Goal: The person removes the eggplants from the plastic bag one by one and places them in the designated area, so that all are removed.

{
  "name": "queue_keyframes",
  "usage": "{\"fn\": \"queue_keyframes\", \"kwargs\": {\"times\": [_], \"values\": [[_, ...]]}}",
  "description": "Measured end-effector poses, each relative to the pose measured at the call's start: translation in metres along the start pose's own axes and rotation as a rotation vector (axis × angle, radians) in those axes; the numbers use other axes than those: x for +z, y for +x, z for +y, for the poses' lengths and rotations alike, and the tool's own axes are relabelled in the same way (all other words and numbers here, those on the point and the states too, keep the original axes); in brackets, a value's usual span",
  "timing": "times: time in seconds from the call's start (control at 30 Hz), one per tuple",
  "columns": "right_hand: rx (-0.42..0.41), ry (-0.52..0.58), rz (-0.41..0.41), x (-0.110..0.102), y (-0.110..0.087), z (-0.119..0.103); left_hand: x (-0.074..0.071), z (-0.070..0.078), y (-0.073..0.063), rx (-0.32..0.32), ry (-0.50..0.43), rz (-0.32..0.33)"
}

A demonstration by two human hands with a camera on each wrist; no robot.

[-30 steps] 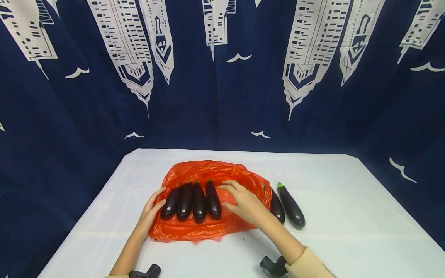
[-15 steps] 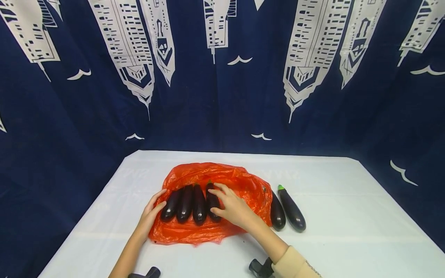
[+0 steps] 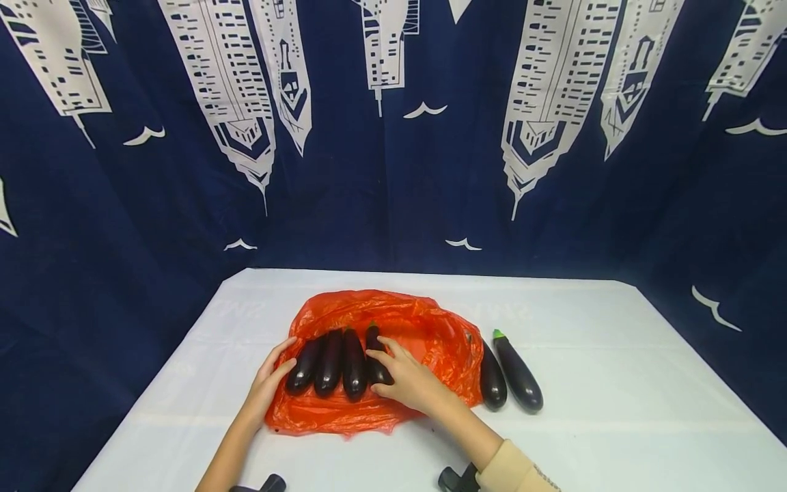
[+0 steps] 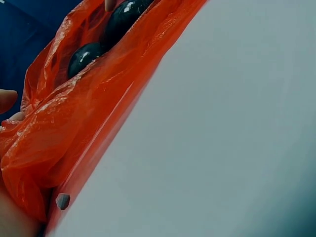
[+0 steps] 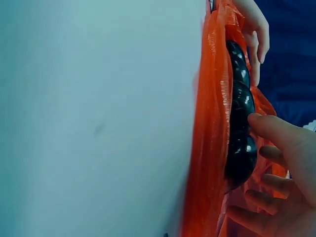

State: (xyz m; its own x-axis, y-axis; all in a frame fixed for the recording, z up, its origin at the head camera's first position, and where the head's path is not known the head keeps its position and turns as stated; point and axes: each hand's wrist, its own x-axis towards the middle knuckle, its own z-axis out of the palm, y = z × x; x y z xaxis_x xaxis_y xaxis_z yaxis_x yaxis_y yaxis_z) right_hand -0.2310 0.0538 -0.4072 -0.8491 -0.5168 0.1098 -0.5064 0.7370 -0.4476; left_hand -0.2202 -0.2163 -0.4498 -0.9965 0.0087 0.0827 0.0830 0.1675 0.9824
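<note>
Four would be a count, so several dark purple eggplants lie side by side on an open red plastic bag in the head view. My left hand rests at the bag's left edge, fingers and thumb relaxed beside the leftmost eggplant. Over the rightmost eggplant in the bag reaches my right hand, its fingers spread and partly covering it. In the right wrist view, the right thumb overlaps the glossy eggplants, and the other fingers extend alongside.
Two more eggplants lie right of the bag: one partly under its edge, the other fully on the white table. Behind the table hangs a dark blue curtain with a white city print.
My right hand has moved left from bare bag onto the rightmost eggplant in it. The left hand has stayed at the bag's left edge.
</note>
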Motion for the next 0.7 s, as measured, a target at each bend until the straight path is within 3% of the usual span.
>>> {"fn": "queue_keyframes", "kwargs": {"times": [0.37, 0.7], "values": [[0.025, -0.015, -0.034, 0.005, 0.0, 0.0021, 0.0009, 0.001, -0.0004, -0.001, 0.004, 0.001], [-0.007, -0.011, 0.002, 0.0062, 0.0005, 0.0046, 0.0022, 0.0011, 0.0006, -0.005, 0.003, 0.0]]}}
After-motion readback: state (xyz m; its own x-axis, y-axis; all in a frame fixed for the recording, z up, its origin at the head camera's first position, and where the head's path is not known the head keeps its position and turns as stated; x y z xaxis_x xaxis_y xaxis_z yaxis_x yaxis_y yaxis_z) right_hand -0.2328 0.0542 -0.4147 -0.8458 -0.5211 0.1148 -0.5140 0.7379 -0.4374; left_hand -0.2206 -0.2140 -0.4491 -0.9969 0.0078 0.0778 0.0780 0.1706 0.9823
